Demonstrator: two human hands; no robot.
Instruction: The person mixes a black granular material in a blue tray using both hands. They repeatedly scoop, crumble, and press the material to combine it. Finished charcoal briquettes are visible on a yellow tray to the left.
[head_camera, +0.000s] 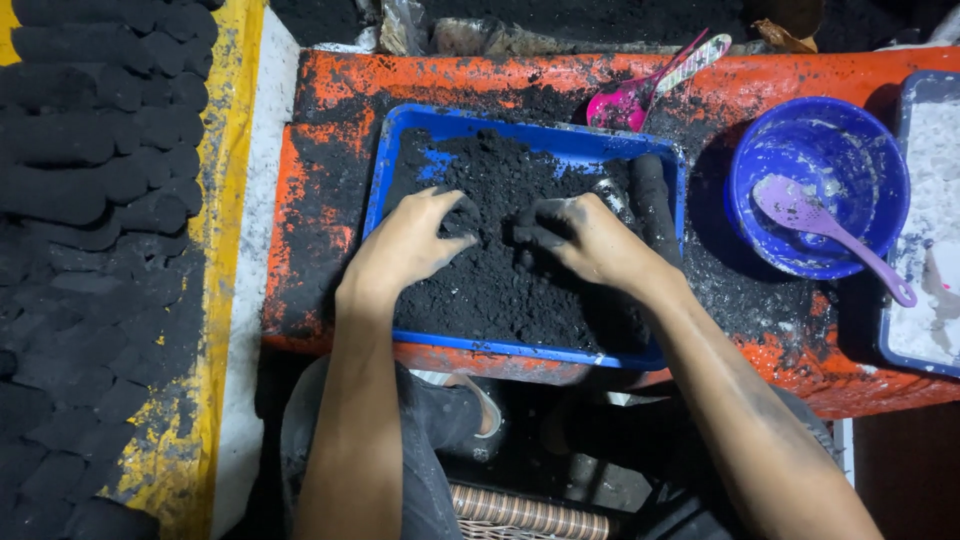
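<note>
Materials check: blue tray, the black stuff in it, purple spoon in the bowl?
Blue tray: looks like moulded plastic, glossy rim, scuffed and dusted black. Black stuff: loose, matte, crumbly powder, likely charcoal or soot mix; both the left hand and right hand press into it. Purple spoon: plastic by its uniform colour, smeared with white residue.

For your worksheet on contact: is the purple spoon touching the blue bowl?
Touching. The head view shows the purple spoon lying inside the blue bowl, its handle resting across the rim.
</note>
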